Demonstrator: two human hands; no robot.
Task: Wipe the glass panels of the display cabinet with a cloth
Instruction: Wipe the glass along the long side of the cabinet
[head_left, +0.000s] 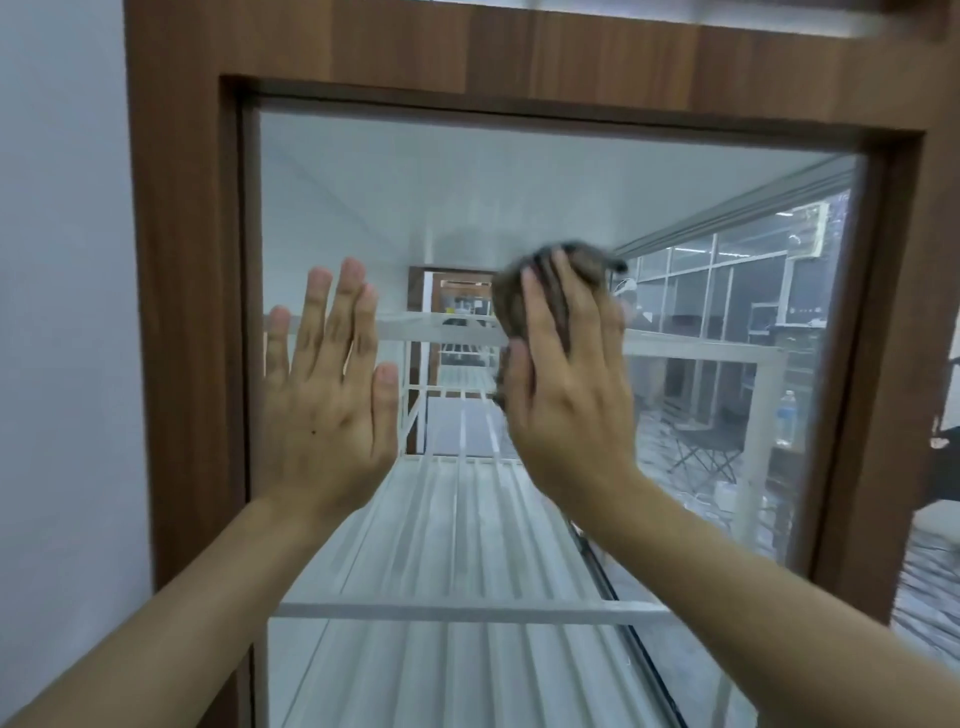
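A glass panel (467, 197) of the display cabinet fills the view, set in a brown wooden frame (182, 312). My left hand (327, 395) lies flat against the glass at centre left, fingers spread, holding nothing. My right hand (566, 389) presses a crumpled grey-brown cloth (519, 296) against the glass at centre. The cloth sticks out above and to the left of the fingers and looks blurred.
White slatted shelves (457, 545) run away behind the glass. A white wall (57, 312) stands left of the frame. Through the right side of the panel I see glass partitions, a folding chair (706, 452) and a water bottle (787, 415).
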